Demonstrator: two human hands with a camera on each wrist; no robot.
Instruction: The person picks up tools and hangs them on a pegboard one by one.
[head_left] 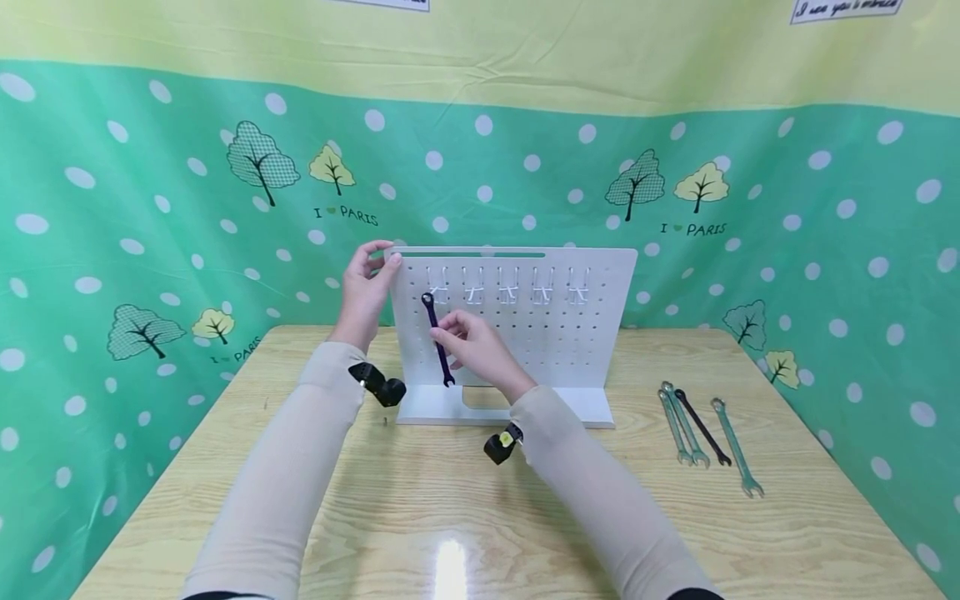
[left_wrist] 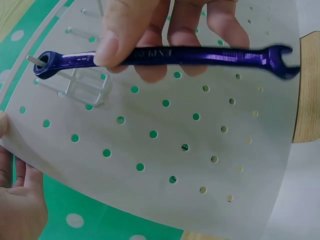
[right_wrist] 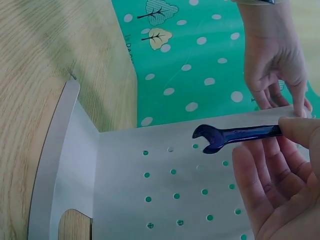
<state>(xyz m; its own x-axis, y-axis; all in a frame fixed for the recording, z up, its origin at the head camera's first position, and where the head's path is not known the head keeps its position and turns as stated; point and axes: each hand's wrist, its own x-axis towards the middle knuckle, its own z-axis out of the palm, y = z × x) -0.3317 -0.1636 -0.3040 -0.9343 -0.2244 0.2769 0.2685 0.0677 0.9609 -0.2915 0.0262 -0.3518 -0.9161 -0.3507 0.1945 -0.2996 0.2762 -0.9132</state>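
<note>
My left hand [head_left: 367, 287] grips the upper left corner of a white pegboard [head_left: 570, 354], thumb on the front face. My right hand [head_left: 483, 350] pinches a dark purple combination wrench [head_left: 442, 358] between thumb and fingers in front of the board's left side. The wrench hangs nearly upright, ring end up and open-ended jaw down. In the left wrist view, a prong of the leftmost white wire hook [left_wrist: 102, 95] shows through the ring of the wrench [left_wrist: 200, 56]. The right wrist view shows the open end of the wrench [right_wrist: 212, 140] away from the board's face.
Several more double wire hooks [head_left: 508, 287] run in a row to the right. On the wooden table [head_left: 375, 517], right of the board, lie a dark wrench [head_left: 701, 427] and several greenish silver wrenches [head_left: 738, 450]. A patterned green curtain [head_left: 480, 158] hangs behind the table.
</note>
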